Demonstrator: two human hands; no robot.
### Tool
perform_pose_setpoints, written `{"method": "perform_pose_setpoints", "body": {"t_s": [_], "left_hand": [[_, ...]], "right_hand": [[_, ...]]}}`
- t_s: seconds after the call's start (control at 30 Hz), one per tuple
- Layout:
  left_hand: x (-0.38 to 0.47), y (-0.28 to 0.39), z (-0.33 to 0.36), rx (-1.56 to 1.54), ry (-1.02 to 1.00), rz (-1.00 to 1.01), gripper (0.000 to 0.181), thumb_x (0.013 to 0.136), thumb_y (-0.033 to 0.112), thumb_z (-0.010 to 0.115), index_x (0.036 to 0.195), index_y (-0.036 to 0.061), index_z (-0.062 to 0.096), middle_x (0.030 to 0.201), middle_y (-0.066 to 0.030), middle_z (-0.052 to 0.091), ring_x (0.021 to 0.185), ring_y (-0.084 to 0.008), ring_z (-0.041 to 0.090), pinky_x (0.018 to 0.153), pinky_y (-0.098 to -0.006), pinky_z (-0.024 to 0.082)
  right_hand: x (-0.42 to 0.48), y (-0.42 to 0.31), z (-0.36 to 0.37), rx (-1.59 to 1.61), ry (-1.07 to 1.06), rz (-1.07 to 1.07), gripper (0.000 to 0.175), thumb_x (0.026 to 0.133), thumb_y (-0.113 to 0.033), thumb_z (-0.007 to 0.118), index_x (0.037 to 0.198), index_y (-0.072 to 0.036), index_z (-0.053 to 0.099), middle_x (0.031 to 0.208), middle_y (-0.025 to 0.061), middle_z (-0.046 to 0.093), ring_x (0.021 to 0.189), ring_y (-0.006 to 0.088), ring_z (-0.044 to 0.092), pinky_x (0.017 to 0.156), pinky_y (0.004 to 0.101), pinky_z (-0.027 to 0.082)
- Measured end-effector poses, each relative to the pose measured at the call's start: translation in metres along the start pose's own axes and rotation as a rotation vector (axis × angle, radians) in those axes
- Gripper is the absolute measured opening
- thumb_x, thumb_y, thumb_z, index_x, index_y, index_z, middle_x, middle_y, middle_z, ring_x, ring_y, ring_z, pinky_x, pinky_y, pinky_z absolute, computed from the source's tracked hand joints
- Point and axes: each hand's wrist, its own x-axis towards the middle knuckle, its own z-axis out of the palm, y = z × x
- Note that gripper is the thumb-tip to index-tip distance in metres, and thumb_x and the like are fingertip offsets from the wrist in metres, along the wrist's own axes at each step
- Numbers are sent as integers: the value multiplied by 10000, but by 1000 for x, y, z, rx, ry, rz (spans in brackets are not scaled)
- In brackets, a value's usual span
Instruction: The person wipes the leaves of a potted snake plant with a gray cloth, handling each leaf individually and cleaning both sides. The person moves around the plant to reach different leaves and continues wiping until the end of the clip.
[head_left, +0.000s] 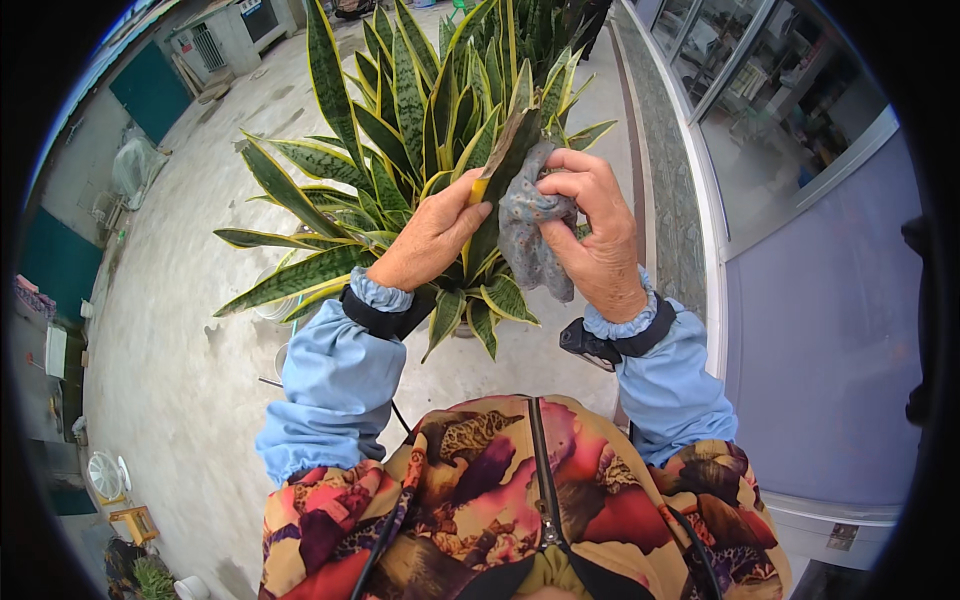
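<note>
A large potted snake plant (409, 112) with yellow-edged, dark-banded leaves stands before me. My left hand (435, 229) pinches one upright leaf (511, 157) between thumb and fingers; a dry, brown strip runs along that leaf's upper edge. In my right hand (592, 225) is a bunched grey patterned cloth (536, 225), which lies against the right side of the same leaf and hangs below my fingers. Leaves hide most of the pot (465, 328). Blue sleeve covers and black wrist straps are on both my forearms.
Glazed sliding doors (787, 97) and a lilac panel (821, 390) run along the right. Concrete floor (180, 300) spreads to the left. A white fan (107, 476) and a small wooden stool (135, 525) stand at lower left. More dark leaves rise behind the plant, near a person's dark-clothed leg (594, 26).
</note>
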Motion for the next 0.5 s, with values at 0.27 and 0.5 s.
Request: {"method": "perform_pose_setpoints", "body": {"t_s": [0.27,0.5], "left_hand": [[-4,7,6,38,-47,-48,351,938,125,483,1258,-12,435,868,-123,565,764,-192,505,726,-314,442],[-2,6,1,30,87,24,314,933,116,478,1224,0,460,981,-148,592,865,-221,557,800,-320,446]], "right_hand": [[41,7,3,58,237,-119,254,763,58,630,985,-58,589,1063,79,526,928,198,572,776,281,486],[32,-12,-4,-56,104,-286,292,712,76,654,968,-50,590,1025,83,543,902,210,582,778,294,481]]}}
